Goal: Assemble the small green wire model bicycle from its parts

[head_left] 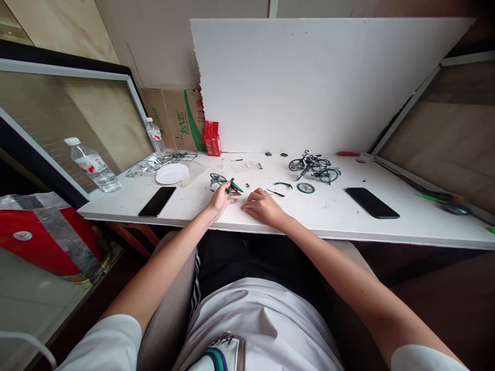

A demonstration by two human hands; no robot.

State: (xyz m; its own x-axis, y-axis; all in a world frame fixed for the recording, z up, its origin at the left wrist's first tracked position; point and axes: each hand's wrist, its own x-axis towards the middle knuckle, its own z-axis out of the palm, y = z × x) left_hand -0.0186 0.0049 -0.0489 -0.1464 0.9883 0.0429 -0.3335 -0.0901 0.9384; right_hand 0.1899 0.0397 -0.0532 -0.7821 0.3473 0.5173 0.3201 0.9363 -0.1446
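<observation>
My left hand [221, 200] is closed on a small green model bicycle frame [235, 187], its thumb and fingers around the tubes just above the white table. A grey spoked wheel [217, 178] shows at the far side of that frame. Close by on the right, my right hand [264, 206] has its fingers curled together low over the tabletop; whatever they pinch, if anything, is hidden. Beyond it lie a thin dark tool [276, 193], a curved green part [283, 184] and a loose spoked wheel [306, 188]. Assembled model bicycles [324, 172] stand farther right.
A black phone [157, 201] lies at left, another phone [372, 202] at right. Behind are a white plate [172, 173], parts frames [174, 157], water bottles [95, 166], a red box [212, 138] and a carton [176, 118]. A white board [309, 82] leans at the back.
</observation>
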